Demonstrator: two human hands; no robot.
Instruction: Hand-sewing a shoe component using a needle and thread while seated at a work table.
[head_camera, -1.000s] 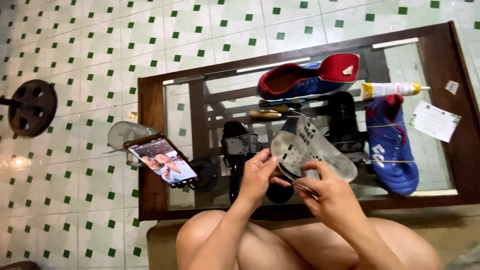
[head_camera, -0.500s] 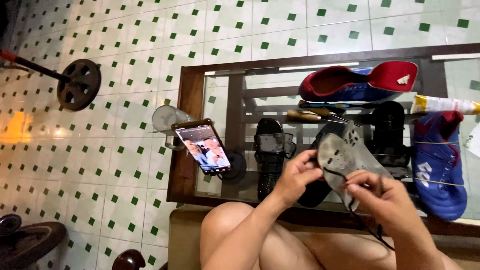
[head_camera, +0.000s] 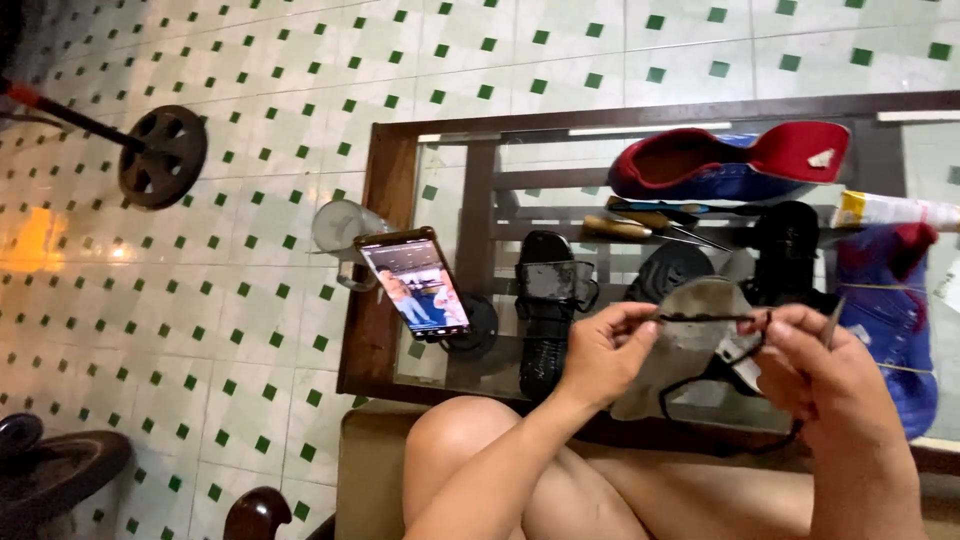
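Glass-topped table (head_camera: 440, 180) lies below you; above its near edge your left hand (head_camera: 600, 355) pinches a dark thread (head_camera: 700, 318) while your right hand (head_camera: 835, 375) grips the grey sandal sole (head_camera: 680, 340). You seem mid-stitch; next, pull steadily. Beyond, a yellow-and-white glue tube (head_camera: 890, 210) lies at the right.

Single head cam, looking steeply down from above the seated person's knees, close on the hands (head_camera: 720, 365) at near right, glass desk (head_camera: 450, 180) filling centre to far right, tiled floor (head_camera: 250, 90) off left; no second view.
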